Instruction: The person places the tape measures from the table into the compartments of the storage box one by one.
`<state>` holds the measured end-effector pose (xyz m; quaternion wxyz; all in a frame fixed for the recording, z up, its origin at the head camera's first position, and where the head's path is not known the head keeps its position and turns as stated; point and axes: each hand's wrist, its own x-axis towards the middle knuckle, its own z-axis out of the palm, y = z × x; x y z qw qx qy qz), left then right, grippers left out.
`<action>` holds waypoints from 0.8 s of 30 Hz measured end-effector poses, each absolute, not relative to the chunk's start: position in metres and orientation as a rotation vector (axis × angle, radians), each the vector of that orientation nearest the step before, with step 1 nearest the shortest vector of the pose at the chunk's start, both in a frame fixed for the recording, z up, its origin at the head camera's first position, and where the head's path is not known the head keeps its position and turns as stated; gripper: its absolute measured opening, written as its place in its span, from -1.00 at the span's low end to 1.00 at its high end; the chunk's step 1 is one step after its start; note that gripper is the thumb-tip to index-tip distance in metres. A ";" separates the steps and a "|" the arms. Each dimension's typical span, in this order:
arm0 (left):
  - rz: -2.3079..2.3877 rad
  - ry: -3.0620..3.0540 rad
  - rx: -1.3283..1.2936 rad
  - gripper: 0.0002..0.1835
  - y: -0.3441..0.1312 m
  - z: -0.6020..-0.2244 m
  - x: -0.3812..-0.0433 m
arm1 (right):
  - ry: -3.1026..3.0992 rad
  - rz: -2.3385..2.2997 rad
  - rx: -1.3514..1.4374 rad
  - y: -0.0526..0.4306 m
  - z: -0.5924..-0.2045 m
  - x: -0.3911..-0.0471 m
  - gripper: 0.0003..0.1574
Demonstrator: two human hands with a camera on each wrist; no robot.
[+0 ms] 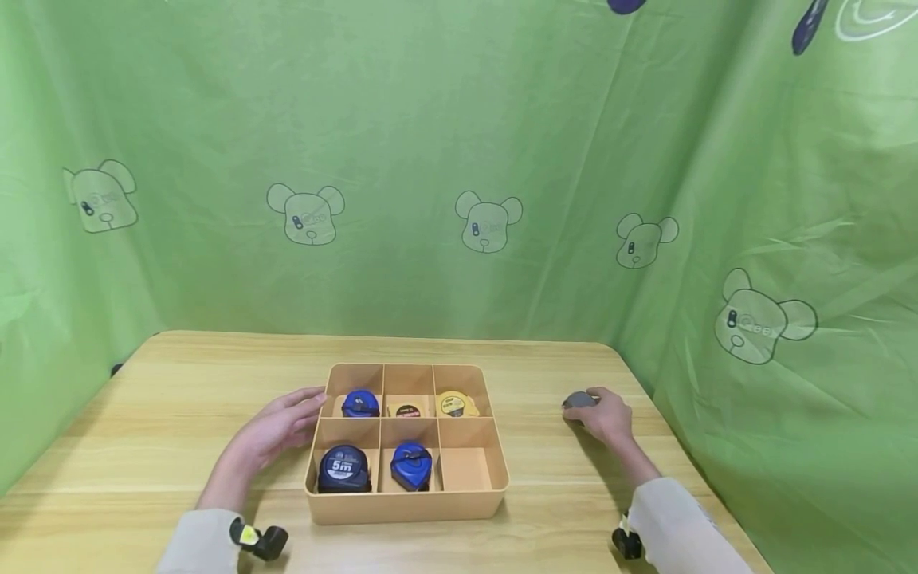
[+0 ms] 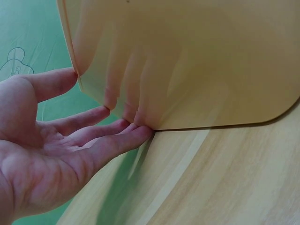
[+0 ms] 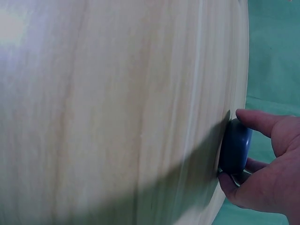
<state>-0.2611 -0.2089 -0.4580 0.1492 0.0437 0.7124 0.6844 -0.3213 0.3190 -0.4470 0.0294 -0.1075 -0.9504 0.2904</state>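
My left hand touches the left wall of a tan compartment box with extended fingers. In the left wrist view the thumb meets the rim and the fingertips rest against the wall's outside. To the box's right, my right hand pinches a dark grey rounded tape measure at the table surface; its face is turned away in the right wrist view. Inside the box, the back row holds a blue tape measure, a pale yellow one and a yellow one. In front are a black 5m tape measure and another blue one.
The front right compartment shows its bare floor. Under everything lies a wood-grain table with rounded back corners. Green curtains with printed bear heads hang behind it and along both sides.
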 end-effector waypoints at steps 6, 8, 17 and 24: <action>1.963 2.051 0.125 -0.23 -0.208 -0.456 -0.260 | -2.921 0.901 -0.335 0.321 -0.450 -0.322 -0.07; 1.964 2.051 0.123 -0.23 -0.208 -0.456 -0.260 | -2.916 0.900 -0.332 0.321 -0.451 -0.322 -0.08; 1.962 2.056 0.114 -0.26 -0.208 -0.454 -0.259 | -2.923 0.906 -0.339 0.322 -0.451 -0.322 -0.08; 1.958 2.061 0.109 -0.26 -0.207 -0.455 -0.259 | -2.923 0.909 -0.337 0.323 -0.451 -0.322 -0.10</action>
